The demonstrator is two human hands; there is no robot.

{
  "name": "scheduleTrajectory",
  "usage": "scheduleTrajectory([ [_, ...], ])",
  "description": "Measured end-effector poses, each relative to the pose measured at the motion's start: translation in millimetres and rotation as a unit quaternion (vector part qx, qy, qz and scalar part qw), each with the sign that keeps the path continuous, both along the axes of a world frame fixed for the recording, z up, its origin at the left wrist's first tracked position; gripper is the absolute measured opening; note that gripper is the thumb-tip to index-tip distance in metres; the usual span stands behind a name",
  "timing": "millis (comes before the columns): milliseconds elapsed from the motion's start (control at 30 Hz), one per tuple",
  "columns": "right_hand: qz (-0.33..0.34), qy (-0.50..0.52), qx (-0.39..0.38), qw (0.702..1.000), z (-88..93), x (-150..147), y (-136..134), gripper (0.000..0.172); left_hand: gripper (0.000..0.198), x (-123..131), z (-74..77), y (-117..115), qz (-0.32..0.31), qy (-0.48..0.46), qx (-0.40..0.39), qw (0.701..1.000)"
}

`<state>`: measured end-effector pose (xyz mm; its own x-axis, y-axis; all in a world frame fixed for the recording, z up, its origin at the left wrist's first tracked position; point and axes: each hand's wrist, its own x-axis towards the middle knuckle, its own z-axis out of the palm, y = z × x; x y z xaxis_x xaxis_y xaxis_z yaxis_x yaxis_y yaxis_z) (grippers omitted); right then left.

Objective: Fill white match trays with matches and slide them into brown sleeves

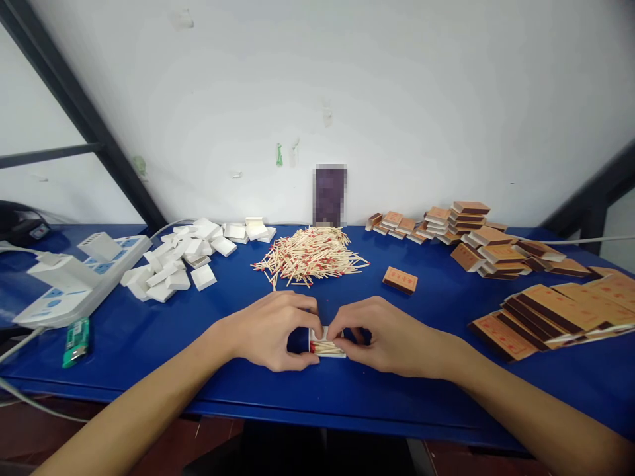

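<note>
Matchbox tray point(340, 355): one, with matches point(325, 348), at middle of worktop's point(248, 391) front edge.
Left hand point(272, 330): half curled, thumb and finger holding the tray.
Right hand point(389, 337): nearly pinched over the matches; grip, I cannot tell.
Match heap point(312, 254): one, behind.
Matchbox point(399, 280): one alone, red print unreadable.
</note>
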<state>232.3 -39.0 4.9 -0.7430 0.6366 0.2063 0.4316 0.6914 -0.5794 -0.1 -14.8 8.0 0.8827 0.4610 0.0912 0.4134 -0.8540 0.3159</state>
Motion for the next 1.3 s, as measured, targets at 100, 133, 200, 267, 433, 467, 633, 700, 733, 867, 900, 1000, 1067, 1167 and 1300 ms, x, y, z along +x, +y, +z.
scheduleTrajectory([
  [100, -0.012, 0.016, -0.002, 1.000, -1.1, -1.7, 0.5, 0.019, 0.023, -0.5, -0.7, 0.8, 0.004, -0.002, 0.007, 1.000],
  [133, -0.017, 0.021, -0.008, 1.000, -1.0, -2.2, 0.4, 0.019, 0.023, -0.6, -0.7, 1.0, 0.003, -0.004, 0.009, 1.000],
  [200, -0.026, 0.027, -0.030, 0.999, -0.4, -2.8, 0.1, 0.019, 0.023, -0.8, -0.6, 1.4, 0.000, -0.009, 0.012, 1.000],
  [267, -0.035, 0.026, -0.054, 0.998, 0.1, -3.1, 0.0, 0.018, 0.023, -0.8, -0.5, 1.6, -0.003, -0.013, 0.012, 1.000],
  [433, -0.052, 0.033, -0.073, 0.995, -0.2, -3.1, 1.1, 0.015, 0.022, -1.4, -0.9, 1.7, -0.002, -0.023, 0.010, 1.000],
  [467, -0.050, 0.035, -0.076, 0.995, -0.2, -3.1, 1.3, 0.015, 0.022, -1.4, -1.1, 1.7, -0.002, -0.025, 0.008, 1.000],
  [633, -0.043, 0.042, -0.100, 0.993, -0.2, -2.6, 2.5, 0.011, 0.021, -1.3, -1.2, 1.8, 0.003, -0.024, 0.002, 1.000],
  [700, -0.041, 0.040, -0.109, 0.992, 0.1, -2.4, 3.2, 0.010, 0.021, -1.2, -0.9, 1.8, 0.004, -0.023, 0.000, 1.000],
  [733, -0.041, 0.039, -0.112, 0.992, 0.2, -2.3, 3.5, 0.010, 0.021, -1.2, -0.8, 1.8, 0.003, -0.023, -0.002, 1.000],
  [867, -0.039, 0.033, -0.118, 0.992, 0.5, -3.1, 3.7, 0.010, 0.020, -1.5, -0.2, 1.8, -0.003, -0.028, -0.008, 1.000],
  [900, -0.040, 0.033, -0.115, 0.992, 0.4, -3.5, 3.3, 0.010, 0.020, -1.5, -0.1, 1.8, -0.003, -0.029, -0.009, 1.000],
  [1000, -0.052, 0.037, -0.113, 0.992, -0.1, -4.5, 2.2, 0.010, 0.020, -1.5, 0.2, 2.1, -0.004, -0.030, -0.013, 0.999],
  [1067, -0.059, 0.042, -0.125, 0.989, 0.2, -4.1, 1.8, 0.009, 0.020, -1.4, 0.4, 2.6, -0.007, -0.030, -0.017, 0.999],
  [1167, -0.051, 0.038, -0.139, 0.988, 3.9, -0.8, 2.1, 0.012, 0.020, -1.6, 0.8, 3.4, -0.004, -0.029, -0.022, 0.999],
  [1300, -0.011, 0.021, -0.158, 0.987, 12.4, 6.8, 3.6, 0.018, 0.022, -2.6, 0.8, 4.1, 0.005, -0.029, -0.024, 0.999],
])
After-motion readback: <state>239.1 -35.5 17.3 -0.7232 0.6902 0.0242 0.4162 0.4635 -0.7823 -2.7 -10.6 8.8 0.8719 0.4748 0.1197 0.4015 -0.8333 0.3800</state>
